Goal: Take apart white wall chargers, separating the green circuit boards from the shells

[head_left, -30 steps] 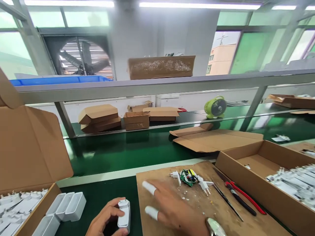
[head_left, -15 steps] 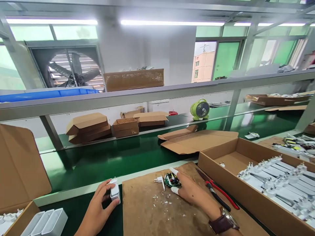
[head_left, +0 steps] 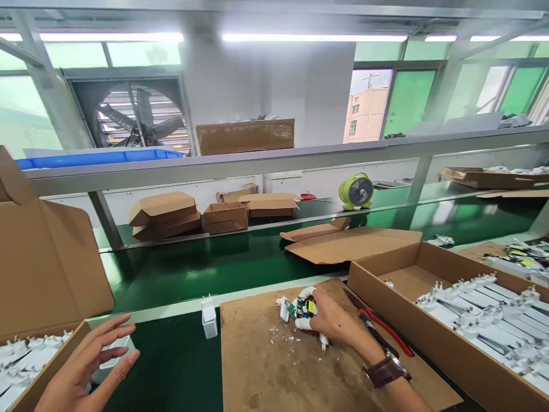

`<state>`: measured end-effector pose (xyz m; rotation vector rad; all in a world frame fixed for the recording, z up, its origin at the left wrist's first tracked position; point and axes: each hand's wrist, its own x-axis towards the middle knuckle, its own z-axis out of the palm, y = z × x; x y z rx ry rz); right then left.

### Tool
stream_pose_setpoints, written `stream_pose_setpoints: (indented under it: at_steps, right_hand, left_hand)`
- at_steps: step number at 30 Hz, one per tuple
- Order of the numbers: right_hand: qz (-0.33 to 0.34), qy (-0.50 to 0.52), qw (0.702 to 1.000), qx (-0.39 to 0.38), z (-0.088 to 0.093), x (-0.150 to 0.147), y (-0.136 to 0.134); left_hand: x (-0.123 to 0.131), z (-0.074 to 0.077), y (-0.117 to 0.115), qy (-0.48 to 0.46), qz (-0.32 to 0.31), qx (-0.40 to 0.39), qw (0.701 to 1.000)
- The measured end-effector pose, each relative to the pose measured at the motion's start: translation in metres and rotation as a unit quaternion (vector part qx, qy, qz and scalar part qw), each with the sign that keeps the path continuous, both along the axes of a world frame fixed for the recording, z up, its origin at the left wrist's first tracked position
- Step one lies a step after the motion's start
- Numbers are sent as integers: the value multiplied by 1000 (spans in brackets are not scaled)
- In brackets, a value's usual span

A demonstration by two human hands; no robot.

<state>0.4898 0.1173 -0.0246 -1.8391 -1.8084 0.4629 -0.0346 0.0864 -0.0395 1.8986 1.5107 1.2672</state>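
Note:
My left hand is open, fingers apart, in front of some white plastic casings that it partly covers. A white plug charger stands upright on the green surface, apart from my hands. Over the brown board, my right hand grips a green circuit board between thumb and fingers, which wear white finger covers. A white plug piece sits at the left end of the circuit board. Another white plug piece shows just below my right hand; whether the hand holds it I cannot tell.
Red-and-black pliers lie right of my right wrist. A cardboard box with rows of white plug parts stands at right, another box of white parts at left. White crumbs dot the board. Flattened cardboard lies behind.
My left hand has let go of the white charger, which now stands alone, and moved left to the casings. My right hand has lifted and tilted the circuit board; the view has shifted slightly left.

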Motion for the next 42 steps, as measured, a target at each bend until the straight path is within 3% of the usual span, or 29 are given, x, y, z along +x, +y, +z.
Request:
stream_pose_setpoints:
  at_steps: [4,8,11,15,18,21,24,28,30,33,37,40,42]
  right_hand:
    - [-20,-41,999,6,-2,-3,5]
    - [5,-39,999,8,7,-3,13]
    - [14,-24,999,15,14,-5,11]
    - [11,2,1000,-2,14,-9,1]
    - [21,39,999,-16,10,-10,-8]
    - [36,84,996,-21,11,-13,-17]
    - [49,121,991,-23,16,-20,-27]
    - [88,156,984,-26,25,-44,-40]
    - [107,157,982,-20,29,-61,-48]
    - [159,141,977,-8,35,-85,-62]
    - [244,106,964,23,37,-103,-77]
    - [259,73,962,38,33,-101,-82]
    - [255,61,964,50,30,-98,-82]
  left_hand:
    - [-12,15,-23,32,32,44,998]
    - [-11,25,-37,73,92,63,991]
    - [-12,14,-33,197,80,69,975]
    - [-12,-11,-12,323,61,50,943]
    - [-9,-26,6,361,59,62,929]
    - [-1,-36,18,345,67,86,932]
    - [16,-36,17,307,23,94,947]
    - [64,-20,-2,319,-54,79,943]
    - [96,-9,-14,262,-83,58,960]
    - [148,2,-28,53,-193,-51,978]
    - [197,6,-27,-181,-253,-219,925]
    - [211,10,-23,-268,-271,-250,890]
    - [214,14,-23,-289,-274,-250,883]
